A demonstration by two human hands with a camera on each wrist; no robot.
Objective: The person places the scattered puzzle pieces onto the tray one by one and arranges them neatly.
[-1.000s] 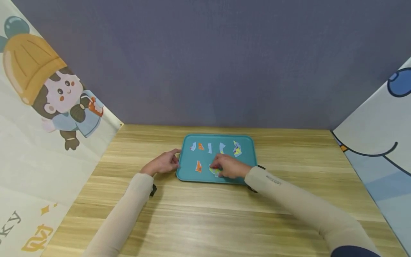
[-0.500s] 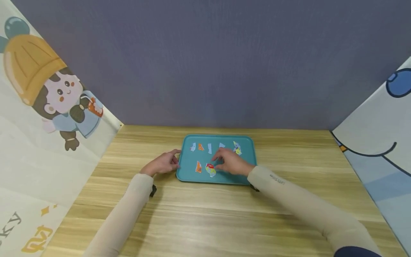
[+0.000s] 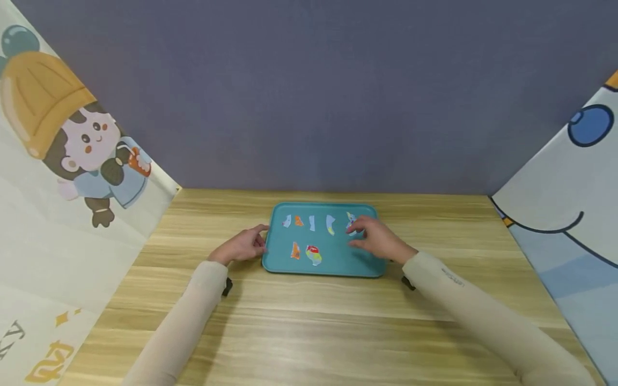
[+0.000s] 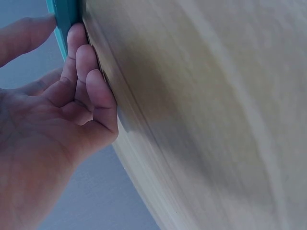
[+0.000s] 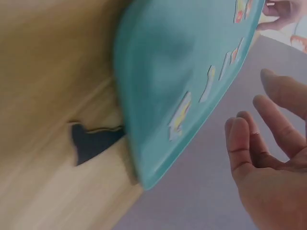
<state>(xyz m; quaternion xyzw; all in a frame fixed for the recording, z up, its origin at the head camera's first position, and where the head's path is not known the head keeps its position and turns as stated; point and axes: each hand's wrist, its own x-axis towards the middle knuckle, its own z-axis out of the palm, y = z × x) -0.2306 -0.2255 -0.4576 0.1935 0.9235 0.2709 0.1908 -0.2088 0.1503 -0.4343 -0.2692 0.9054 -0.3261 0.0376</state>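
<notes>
A teal tray [image 3: 338,265] holds several flat, irregular printed puzzle pieces. My left hand [image 3: 241,246] is at its left edge; in the left wrist view the thumb [image 4: 29,36] meets the rim and curled fingers [image 4: 98,96] press the side. Above the tray's right part hovers my right hand [image 3: 379,238], fingers loosely bent, nothing between them. It partly covers a purple-and-yellow piece [image 3: 350,217]. At the front lie a red, yellow and green piece [image 3: 314,256] and an orange piece [image 3: 295,250], side by side. A curved pale piece [image 3: 330,224] lies in the back row.
Farther left in the back row are a narrow pale piece [image 3: 311,222], a small orange piece [image 3: 299,221] and a pale piece [image 3: 287,221]. A flat dark thing [image 5: 96,143] sticks out from the tray's right side onto the wooden table [image 3: 309,327]. A grey wall [image 3: 309,96] rises behind.
My right hand slid the red, yellow and green piece left toward the orange piece, let it go, then moved right and up to the purple-and-yellow piece. My left hand stayed at the tray's edge.
</notes>
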